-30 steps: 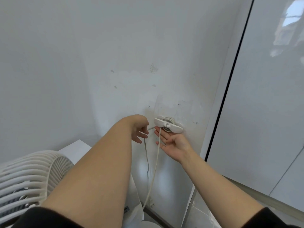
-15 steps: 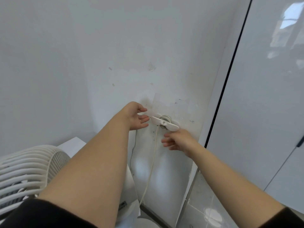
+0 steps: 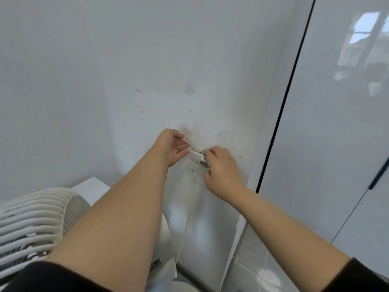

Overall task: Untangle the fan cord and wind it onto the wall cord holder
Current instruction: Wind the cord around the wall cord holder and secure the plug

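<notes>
— Scuffed white wall (image 3: 147, 60) in a corner, a glossy panel (image 3: 336, 144) on the right, a fan grille (image 3: 35, 213) near left. Where is the work?

— At the wall cord holder (image 3: 196, 156), far centre. Its white bar slopes from upper left to lower right. Turns of the fan cord (image 3: 190, 207) are already round the hub behind it, and one strand hangs almost straight down toward the floor.

— And the hands?

— The left hand (image 3: 171, 147) is just left of the bar, fingers nearly straight. A short arc of cord lies across them under the thumb and bends down to the bar's left end. The right hand (image 3: 221, 171) covers the bar's right end, fingers curled in at the hub. It is blurred, so I cannot tell whether it holds cord, holder or nothing.

— What does the next turn hang on?

— On that arc, I'd judge. It sits up and left of the hub, so it has to pass over the top toward the right hand, which is the nearer one and touches the holder.

— What has changed?

— Half a second ago the right hand was below the bar and off it, and the cord dropped straight down beside the left hand. Now the right hand is up on the bar and the slack is lifted into the arc.
</notes>
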Demonstrator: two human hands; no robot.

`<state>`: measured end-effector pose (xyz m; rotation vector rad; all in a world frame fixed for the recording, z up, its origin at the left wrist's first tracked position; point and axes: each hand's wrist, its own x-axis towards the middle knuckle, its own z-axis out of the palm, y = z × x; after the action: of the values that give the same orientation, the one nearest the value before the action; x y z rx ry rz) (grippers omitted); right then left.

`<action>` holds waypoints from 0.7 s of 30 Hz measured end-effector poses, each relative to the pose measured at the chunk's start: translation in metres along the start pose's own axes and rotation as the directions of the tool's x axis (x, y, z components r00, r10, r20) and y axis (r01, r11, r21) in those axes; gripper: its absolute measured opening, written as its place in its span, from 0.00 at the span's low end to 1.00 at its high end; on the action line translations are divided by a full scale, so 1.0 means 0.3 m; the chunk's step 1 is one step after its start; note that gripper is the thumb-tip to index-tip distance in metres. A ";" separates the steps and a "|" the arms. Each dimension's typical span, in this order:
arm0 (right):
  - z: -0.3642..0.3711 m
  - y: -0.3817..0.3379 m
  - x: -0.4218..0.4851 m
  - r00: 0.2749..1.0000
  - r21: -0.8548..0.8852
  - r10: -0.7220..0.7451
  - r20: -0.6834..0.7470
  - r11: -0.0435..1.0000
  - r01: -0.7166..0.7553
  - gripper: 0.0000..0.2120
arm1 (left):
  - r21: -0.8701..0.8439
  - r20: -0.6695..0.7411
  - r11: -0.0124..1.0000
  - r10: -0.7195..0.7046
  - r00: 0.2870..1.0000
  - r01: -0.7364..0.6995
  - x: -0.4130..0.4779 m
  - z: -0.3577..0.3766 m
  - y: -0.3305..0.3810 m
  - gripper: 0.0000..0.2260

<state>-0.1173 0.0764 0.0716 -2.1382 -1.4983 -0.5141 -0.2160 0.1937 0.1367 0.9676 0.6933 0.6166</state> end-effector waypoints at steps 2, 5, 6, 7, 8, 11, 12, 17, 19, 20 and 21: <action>0.026 -0.001 -0.003 0.999 -0.013 -0.010 -0.041 1.000 0.009 0.24 | -0.009 -0.013 1.000 0.024 1.000 -0.024 -0.003 0.004 0.002 0.06; 0.026 0.000 -0.005 0.999 -0.030 0.014 -0.029 0.999 -0.015 0.26 | -0.012 -0.018 0.999 0.052 0.999 -0.052 -0.006 0.008 0.005 0.07; 0.023 -0.002 -0.007 1.000 -0.034 0.023 -0.012 0.999 -0.024 0.27 | -0.011 -0.015 0.998 0.058 0.998 -0.059 -0.005 0.010 0.004 0.08; 0.022 -0.009 -0.008 1.000 -0.039 0.024 -0.006 0.999 -0.025 0.28 | -0.010 -0.014 0.998 0.067 0.998 -0.067 -0.006 0.008 0.006 0.09; 0.023 -0.014 -0.008 1.000 -0.050 0.018 -0.014 0.999 -0.019 0.27 | -0.011 -0.013 0.997 0.072 0.997 -0.073 -0.006 0.006 0.008 0.10; 0.031 -0.018 0.003 0.999 -0.036 0.039 -0.028 0.999 -0.040 0.23 | -0.013 -0.010 0.997 0.082 0.997 -0.082 -0.009 0.007 0.007 0.11; 0.029 -0.018 0.009 0.998 -0.039 0.033 -0.048 0.999 -0.035 0.20 | -0.013 -0.011 0.996 0.086 0.996 -0.086 -0.010 0.008 0.008 0.12; 0.021 -0.004 0.046 0.990 -0.204 -0.123 -0.071 0.973 0.106 0.09 | -0.017 -0.032 0.993 0.114 0.993 -0.115 -0.013 0.016 0.008 0.14; 0.016 0.005 0.065 0.990 -0.185 -0.136 -0.022 0.974 0.130 0.09 | -0.044 -0.062 0.990 0.134 0.989 -0.137 -0.009 0.012 0.010 0.14; 0.011 0.004 0.071 0.992 -0.166 -0.130 -0.001 0.978 0.128 0.07 | -0.064 -0.081 0.987 0.145 0.986 -0.151 -0.006 0.009 0.013 0.15; 0.004 0.003 0.076 0.992 -0.151 -0.122 0.000 0.981 0.121 0.04 | -0.080 -0.099 0.983 0.159 0.982 -0.167 -0.003 0.007 0.017 0.15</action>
<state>-0.1089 0.0943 0.0831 -2.1616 -1.6394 -0.7004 -0.2159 0.1941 0.1423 0.9238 0.6667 0.8337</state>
